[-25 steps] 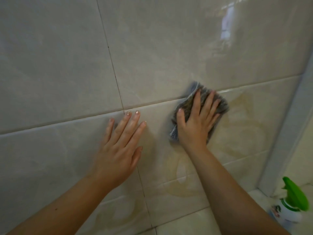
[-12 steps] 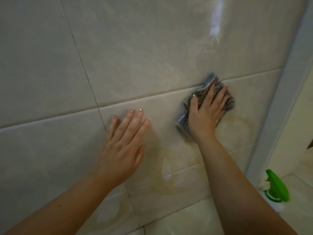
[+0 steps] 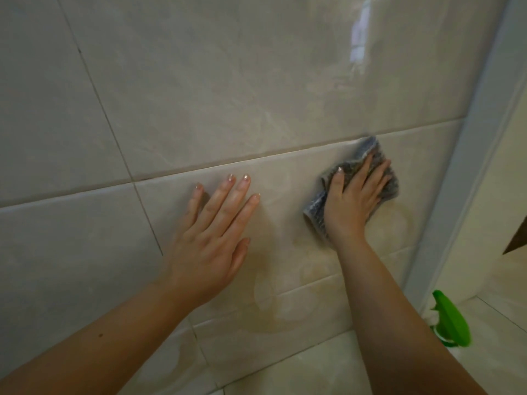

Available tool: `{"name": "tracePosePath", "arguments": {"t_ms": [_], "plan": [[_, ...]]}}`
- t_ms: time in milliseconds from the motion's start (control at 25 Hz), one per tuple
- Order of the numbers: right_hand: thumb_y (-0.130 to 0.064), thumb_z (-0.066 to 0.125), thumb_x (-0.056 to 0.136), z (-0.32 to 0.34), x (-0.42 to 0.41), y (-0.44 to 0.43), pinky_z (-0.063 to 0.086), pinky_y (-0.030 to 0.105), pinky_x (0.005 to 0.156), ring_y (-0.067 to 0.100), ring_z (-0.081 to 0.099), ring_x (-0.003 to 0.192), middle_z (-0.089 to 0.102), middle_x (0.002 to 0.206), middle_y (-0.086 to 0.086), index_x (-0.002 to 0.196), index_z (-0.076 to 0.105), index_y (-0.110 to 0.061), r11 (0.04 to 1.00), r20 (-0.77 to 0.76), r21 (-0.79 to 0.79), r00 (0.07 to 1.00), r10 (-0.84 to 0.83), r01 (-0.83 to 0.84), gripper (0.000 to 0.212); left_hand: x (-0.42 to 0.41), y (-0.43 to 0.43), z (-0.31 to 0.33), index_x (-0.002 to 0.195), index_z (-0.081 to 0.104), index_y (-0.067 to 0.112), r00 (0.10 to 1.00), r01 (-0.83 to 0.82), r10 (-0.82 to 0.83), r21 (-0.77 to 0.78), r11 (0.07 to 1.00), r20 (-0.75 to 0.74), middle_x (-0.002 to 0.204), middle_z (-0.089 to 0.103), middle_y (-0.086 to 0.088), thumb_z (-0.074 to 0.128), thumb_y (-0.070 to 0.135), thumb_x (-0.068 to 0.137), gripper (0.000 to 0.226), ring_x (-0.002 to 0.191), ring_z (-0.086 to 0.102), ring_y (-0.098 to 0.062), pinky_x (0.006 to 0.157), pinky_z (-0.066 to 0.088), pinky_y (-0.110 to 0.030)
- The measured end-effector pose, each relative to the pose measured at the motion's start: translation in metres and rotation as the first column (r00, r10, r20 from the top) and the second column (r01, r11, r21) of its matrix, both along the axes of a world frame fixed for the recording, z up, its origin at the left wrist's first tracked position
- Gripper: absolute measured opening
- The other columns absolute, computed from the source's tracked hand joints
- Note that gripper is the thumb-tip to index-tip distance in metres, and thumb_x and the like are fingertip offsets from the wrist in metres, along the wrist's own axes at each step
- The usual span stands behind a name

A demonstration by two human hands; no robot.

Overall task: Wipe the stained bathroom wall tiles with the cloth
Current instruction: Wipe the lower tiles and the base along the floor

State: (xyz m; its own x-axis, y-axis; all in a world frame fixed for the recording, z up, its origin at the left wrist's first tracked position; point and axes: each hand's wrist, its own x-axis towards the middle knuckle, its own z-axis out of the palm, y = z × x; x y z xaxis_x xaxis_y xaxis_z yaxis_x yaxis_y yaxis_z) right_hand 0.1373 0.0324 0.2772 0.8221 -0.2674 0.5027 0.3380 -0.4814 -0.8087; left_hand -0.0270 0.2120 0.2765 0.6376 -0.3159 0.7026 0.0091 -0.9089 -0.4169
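Observation:
Glossy beige wall tiles (image 3: 216, 89) fill the view. Brownish ring-shaped stains (image 3: 285, 309) mark the lower tiles, below and between my hands and to the right of the cloth. My right hand (image 3: 352, 203) lies flat on a grey-blue cloth (image 3: 315, 208) and presses it against a tile just under a horizontal grout line, near the corner. My left hand (image 3: 212, 238) rests flat on the wall to the left, fingers spread, holding nothing.
A pale vertical corner trim (image 3: 462, 178) runs down the right side. A spray bottle with a green trigger head (image 3: 450, 320) stands on the floor at the lower right. Pale floor tiles (image 3: 313, 366) meet the wall at the bottom.
My right hand has slid the cloth rightward along the tile toward the corner trim. The view has shifted, and my left hand stays flat on the wall.

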Motion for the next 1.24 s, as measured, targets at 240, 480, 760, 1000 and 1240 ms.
{"name": "tracePosePath", "arguments": {"t_ms": [240,480,760,1000,1240], "plan": [[-0.035,0.043,0.101,0.004,-0.001,-0.007,-0.006,0.041,0.119,0.028,-0.011,0.149,-0.012,0.162,0.012,0.155,0.004,-0.018,0.992,0.051,-0.075,0.993,0.108,-0.104,0.069,0.007,-0.006,-0.007,0.150,0.035,0.009,0.999,0.042,-0.042,-0.009,0.999,0.000,0.160,0.025,-0.013,0.057,0.025,0.090,0.066,0.150,0.019,-0.029,0.118,0.018,-0.060],[-0.030,0.038,0.103,-0.026,0.035,-0.030,-0.004,0.038,0.118,0.036,-0.004,0.149,-0.007,0.161,0.020,0.154,0.004,-0.007,0.998,-0.116,0.062,0.993,-0.018,0.025,0.065,0.010,-0.007,-0.003,0.150,0.037,0.008,0.999,0.032,-0.032,0.017,0.999,-0.011,0.160,0.027,-0.014,0.054,0.028,0.092,0.064,0.149,0.022,-0.030,0.117,0.020,-0.060],[-0.036,0.031,0.103,-0.032,0.030,-0.014,0.000,0.042,0.118,0.038,0.001,0.148,-0.001,0.161,0.021,0.154,0.010,-0.008,0.994,-0.055,0.092,0.997,-0.061,0.066,0.062,-0.021,0.020,-0.008,0.150,0.036,0.008,1.000,-0.028,0.028,0.006,1.000,0.005,0.160,0.026,-0.013,0.058,0.026,0.090,0.067,0.149,0.022,-0.030,0.118,0.019,-0.059],[-0.043,0.022,0.102,-0.087,-0.048,0.082,0.013,0.060,0.115,0.048,0.017,0.143,0.023,0.154,0.030,0.150,0.024,-0.008,0.986,0.215,-0.139,0.975,-0.056,0.087,0.060,-0.064,0.061,-0.026,0.151,0.031,0.007,0.996,-0.083,0.083,-0.035,0.996,0.016,0.160,0.024,-0.014,0.056,0.023,0.092,0.066,0.150,0.020,-0.030,0.118,0.017,-0.060],[-0.046,0.034,0.099,-0.139,-0.098,0.128,0.003,0.062,0.117,0.036,-0.008,0.149,-0.008,0.162,0.011,0.146,0.019,-0.026,0.905,0.442,-0.426,0.872,0.211,-0.004,0.053,-0.101,0.085,-0.049,0.151,0.029,0.006,0.988,-0.154,0.153,-0.019,0.988,-0.019,0.160,0.024,-0.015,0.056,0.022,0.091,0.068,0.150,0.019,-0.031,0.119,0.016,-0.059]]}}
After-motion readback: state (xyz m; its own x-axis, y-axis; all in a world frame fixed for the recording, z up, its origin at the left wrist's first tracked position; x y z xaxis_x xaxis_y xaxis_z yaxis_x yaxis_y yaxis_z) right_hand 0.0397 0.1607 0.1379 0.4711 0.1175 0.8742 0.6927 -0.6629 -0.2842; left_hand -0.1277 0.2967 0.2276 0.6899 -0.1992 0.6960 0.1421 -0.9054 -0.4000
